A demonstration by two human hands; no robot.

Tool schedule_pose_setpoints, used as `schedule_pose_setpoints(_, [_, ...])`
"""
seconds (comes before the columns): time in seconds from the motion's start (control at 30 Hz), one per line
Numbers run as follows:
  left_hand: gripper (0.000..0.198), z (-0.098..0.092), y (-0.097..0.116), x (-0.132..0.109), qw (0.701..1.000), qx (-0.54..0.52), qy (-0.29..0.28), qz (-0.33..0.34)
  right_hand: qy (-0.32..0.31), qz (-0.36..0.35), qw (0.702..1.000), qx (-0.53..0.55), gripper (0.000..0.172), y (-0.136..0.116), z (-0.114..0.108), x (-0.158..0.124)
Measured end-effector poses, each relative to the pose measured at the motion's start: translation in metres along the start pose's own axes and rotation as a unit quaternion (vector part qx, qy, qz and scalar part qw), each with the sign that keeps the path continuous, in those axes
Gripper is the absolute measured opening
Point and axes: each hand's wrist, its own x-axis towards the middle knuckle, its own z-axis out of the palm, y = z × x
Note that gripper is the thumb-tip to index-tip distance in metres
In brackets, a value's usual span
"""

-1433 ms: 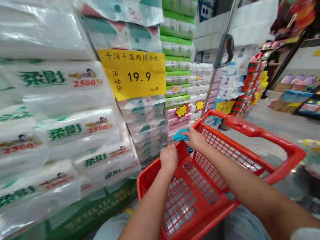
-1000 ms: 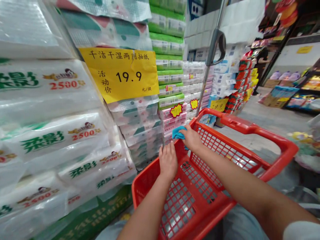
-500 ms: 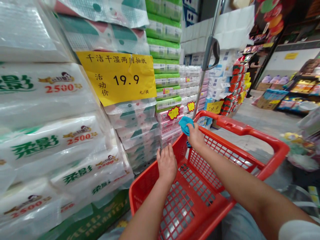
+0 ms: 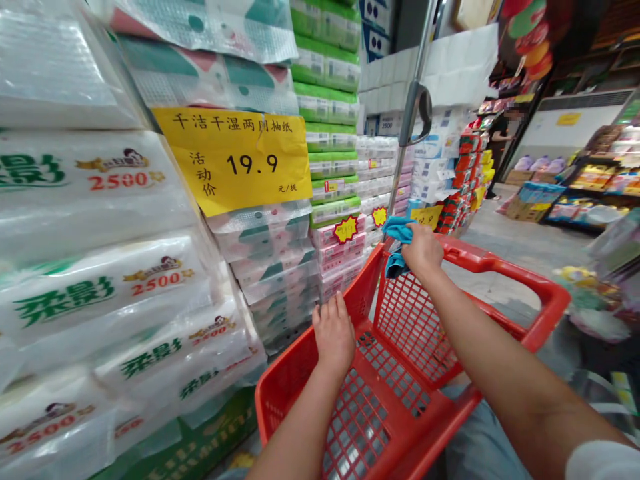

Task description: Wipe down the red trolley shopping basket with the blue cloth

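Note:
My right hand (image 4: 423,252) is closed on a blue cloth (image 4: 399,230), pressing it over the rim at the far corner of a red plastic shopping basket (image 4: 395,393). Part of the cloth hangs down inside the corner. My left hand (image 4: 334,333) grips the basket's left rim, its fingers laid over the edge and the thumb out of sight. A mesh pattern of holes covers the basket's floor and sides. The red pull handle (image 4: 530,280) lies along its right side, past my right forearm.
Wrapped tissue packs (image 4: 100,280) are stacked close on the left, with a yellow price sign (image 4: 245,160) on them. A metal pole with a grey grip (image 4: 415,113) stands behind the basket. Farther back are a person in dark clothes (image 4: 499,143) and shelves of goods (image 4: 610,167).
My right hand has moved right with the blue cloth along the basket's far corner rim. The basket has shifted and tilted slightly. My left hand stays on the left rim.

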Motion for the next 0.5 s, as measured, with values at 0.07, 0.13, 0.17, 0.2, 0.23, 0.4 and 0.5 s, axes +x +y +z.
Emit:
schedule_pose_setpoints(0.07, [0.056,0.000,0.001,0.002,1.000,0.003,-0.003,-0.008,-0.004,-0.009,1.000,-0.011,0.052,-0.001,-0.002,0.014])
schedule_pose_setpoints(0.13, [0.056,-0.001,0.001,0.003,1.000,0.010,-0.005,-0.009,-0.032,-0.038,0.998,-0.025,0.047,-0.003,0.001,0.028])
schedule_pose_setpoints(0.17, [0.056,-0.002,0.000,0.003,1.000,0.013,-0.006,-0.009,-0.048,-0.051,0.997,-0.034,0.043,-0.004,0.002,0.035])
schedule_pose_setpoints(0.2, [0.056,-0.002,0.000,0.003,1.000,0.015,-0.008,-0.008,-0.061,-0.058,0.995,-0.045,0.040,-0.005,0.002,0.041])
schedule_pose_setpoints(0.23, [0.056,-0.003,-0.001,0.003,1.000,0.017,-0.010,-0.007,-0.072,-0.056,0.994,-0.057,0.039,-0.004,0.002,0.048])
schedule_pose_setpoints(0.4, [0.058,-0.005,0.000,0.005,0.999,0.032,-0.024,0.009,-0.105,0.000,0.988,-0.116,0.037,0.004,-0.007,0.063])
schedule_pose_setpoints(0.5, [0.059,-0.005,0.003,0.006,0.999,0.037,-0.032,0.014,-0.126,-0.025,0.984,-0.125,0.033,0.009,-0.014,0.057])
